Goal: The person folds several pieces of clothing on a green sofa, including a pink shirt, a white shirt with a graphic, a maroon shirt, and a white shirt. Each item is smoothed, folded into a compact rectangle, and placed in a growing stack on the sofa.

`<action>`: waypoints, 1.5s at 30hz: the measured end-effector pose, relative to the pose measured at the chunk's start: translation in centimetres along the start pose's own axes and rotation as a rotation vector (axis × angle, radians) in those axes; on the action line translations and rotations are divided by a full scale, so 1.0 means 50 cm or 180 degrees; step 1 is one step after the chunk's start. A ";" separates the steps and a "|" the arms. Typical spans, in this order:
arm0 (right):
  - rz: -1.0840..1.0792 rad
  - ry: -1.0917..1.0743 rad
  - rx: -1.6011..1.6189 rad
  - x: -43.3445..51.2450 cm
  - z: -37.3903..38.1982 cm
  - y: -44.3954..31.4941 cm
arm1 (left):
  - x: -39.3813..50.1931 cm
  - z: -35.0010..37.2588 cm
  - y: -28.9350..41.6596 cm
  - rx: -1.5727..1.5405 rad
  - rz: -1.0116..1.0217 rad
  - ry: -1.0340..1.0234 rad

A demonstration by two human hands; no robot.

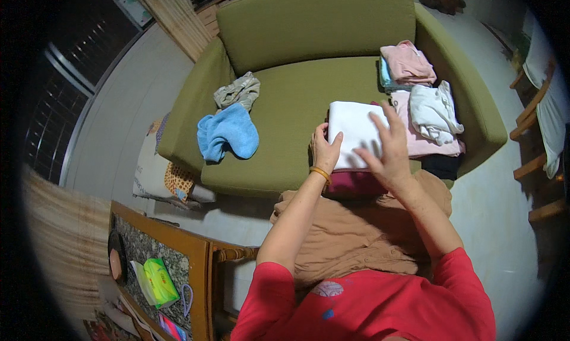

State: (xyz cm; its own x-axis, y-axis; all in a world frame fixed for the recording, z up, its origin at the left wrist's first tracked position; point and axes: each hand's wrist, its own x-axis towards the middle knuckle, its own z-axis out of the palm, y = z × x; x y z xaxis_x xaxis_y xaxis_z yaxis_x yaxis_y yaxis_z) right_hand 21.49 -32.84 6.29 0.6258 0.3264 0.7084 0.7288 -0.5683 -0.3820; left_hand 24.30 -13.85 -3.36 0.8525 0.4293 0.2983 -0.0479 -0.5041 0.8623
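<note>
A folded white cloth (354, 134) lies on a stack of folded clothes at the front of the green sofa, with a dark red garment (356, 183) beneath it. At its left edge, my left hand (326, 148) has its fingers against the side and its thumb on top. My right hand (392, 149) is spread over the right part of the cloth, slightly blurred; whether it touches is unclear. Right of the stack lie a folded pink garment (412, 140) and a crumpled white garment (432, 111). Behind them sits a pile topped with pink clothing (407, 62).
A blue cloth (229, 131) and a patterned cloth (238, 91) lie on the sofa's left side. The sofa's armrests (463, 87) flank the seat. At lower left stands a stone-topped wooden table (178, 247) with a green tissue pack (156, 283). Wooden chairs are at right.
</note>
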 end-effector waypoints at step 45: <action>-0.0138 -0.1697 -0.0677 -0.025 0.080 0.025 | 0.493 -0.214 -0.157 0.2995 -0.0029 0.0837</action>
State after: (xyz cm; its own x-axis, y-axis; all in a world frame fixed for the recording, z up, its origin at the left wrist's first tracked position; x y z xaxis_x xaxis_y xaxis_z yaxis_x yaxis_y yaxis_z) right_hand 22.72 -30.94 2.56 0.6903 0.6571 0.3027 0.7195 -0.6673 -0.1923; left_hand 40.13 8.74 1.59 0.7019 0.5321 0.4735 0.4906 -0.8431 0.2203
